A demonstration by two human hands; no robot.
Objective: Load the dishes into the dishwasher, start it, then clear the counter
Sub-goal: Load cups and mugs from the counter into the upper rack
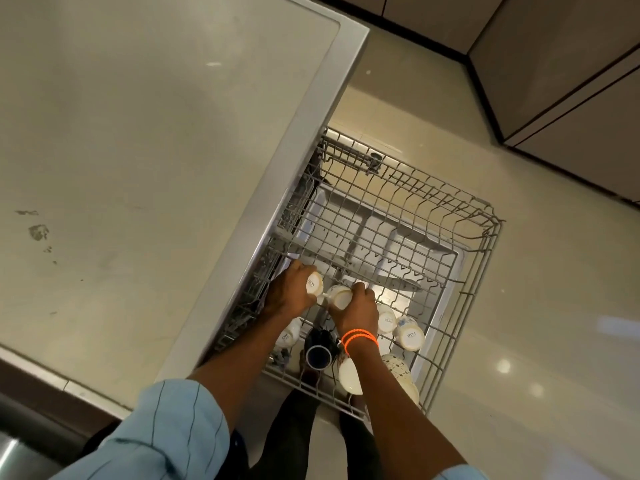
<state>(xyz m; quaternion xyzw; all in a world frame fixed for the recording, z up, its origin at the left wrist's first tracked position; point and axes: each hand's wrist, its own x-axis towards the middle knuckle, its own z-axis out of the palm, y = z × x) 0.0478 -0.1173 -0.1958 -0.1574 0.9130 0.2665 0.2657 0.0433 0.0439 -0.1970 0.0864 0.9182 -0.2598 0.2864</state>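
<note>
Where the forearms cross the rack (460,258), cups beneath are partly hidden; count uncertain. Tabletop (138,133): pale, stained, upper left. Floor (554,306): glossy beige tile. Rack, pulled out, holds white cups at its near end and a dark tumbler (318,351). Left hand (289,292) grips one cup (313,284); right hand (358,308) curls round another cup (339,296), both over the rack.

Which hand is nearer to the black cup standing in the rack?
Right. The right hand, gripping a white cup, is just above the black cup; the left hand, holding another white cup, sits farther up-left.
</note>
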